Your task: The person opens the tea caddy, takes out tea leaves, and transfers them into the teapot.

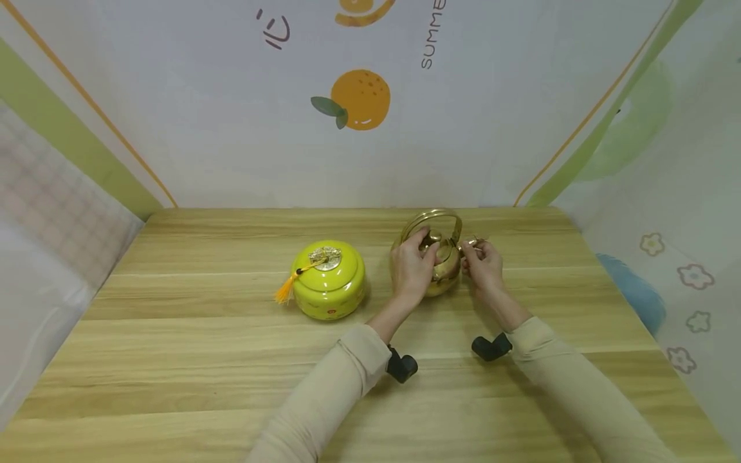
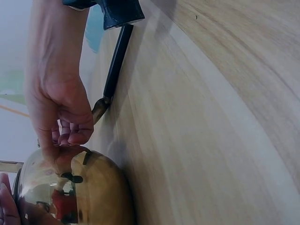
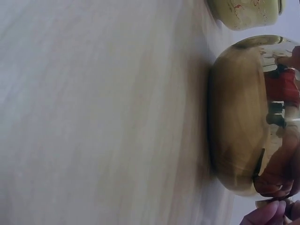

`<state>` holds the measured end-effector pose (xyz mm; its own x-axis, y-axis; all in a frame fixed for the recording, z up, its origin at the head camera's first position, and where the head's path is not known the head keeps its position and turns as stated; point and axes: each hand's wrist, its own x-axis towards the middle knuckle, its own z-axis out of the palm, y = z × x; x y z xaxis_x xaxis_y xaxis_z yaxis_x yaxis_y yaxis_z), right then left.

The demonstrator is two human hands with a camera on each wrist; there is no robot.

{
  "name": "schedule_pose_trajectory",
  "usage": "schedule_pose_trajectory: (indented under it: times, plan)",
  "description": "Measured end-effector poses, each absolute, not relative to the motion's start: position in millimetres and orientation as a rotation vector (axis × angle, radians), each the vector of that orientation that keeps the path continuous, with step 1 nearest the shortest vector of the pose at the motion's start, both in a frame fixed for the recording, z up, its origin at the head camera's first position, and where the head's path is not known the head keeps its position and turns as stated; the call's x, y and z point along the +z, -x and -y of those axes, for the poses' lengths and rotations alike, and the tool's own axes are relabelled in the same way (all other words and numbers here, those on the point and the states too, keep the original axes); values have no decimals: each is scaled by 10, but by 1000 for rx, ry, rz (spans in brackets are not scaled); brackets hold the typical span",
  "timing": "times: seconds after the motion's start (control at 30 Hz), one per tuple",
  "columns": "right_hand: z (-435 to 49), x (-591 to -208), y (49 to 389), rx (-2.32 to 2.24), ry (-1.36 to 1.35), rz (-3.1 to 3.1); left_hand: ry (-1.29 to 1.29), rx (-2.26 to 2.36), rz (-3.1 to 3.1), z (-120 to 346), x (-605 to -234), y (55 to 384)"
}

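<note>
A shiny brass teapot (image 1: 446, 276) with an arched handle (image 1: 442, 212) stands on the wooden table. My left hand (image 1: 412, 267) holds it from above, fingers and thumb bent over the top beside the lid knob (image 1: 434, 236). On the pot's right side, my right hand (image 1: 485, 267) pinches a small brass piece (image 1: 471, 243) near the handle's base; in the right wrist view its fingertips (image 3: 267, 213) meet close against the pot, and I cannot tell the piece's exact shape. The polished body (image 2: 105, 187) mirrors the hands in the left wrist view.
Left of the teapot sits a yellow-green lidded jar (image 1: 327, 292) with an orange tassel (image 1: 283, 290). A black rod (image 2: 117, 65) with a brownish metal end shows near the right hand in the left wrist view. Printed cloth (image 1: 260, 141) rises behind the table.
</note>
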<state>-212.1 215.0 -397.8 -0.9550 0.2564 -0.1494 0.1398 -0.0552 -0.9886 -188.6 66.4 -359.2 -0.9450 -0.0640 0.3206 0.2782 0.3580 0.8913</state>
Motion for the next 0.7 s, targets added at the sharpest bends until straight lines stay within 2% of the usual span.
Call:
schedule_pose_trajectory:
  times: [0.4,0.7]
  plan:
    - [-2185,-4008,2083,2216,298,2035,218,-1692,2201,-690,-3629,1912]
    - [-2167,-3972,2107,2196,423,2114,207,-1779,2076,-696,-3676,1894]
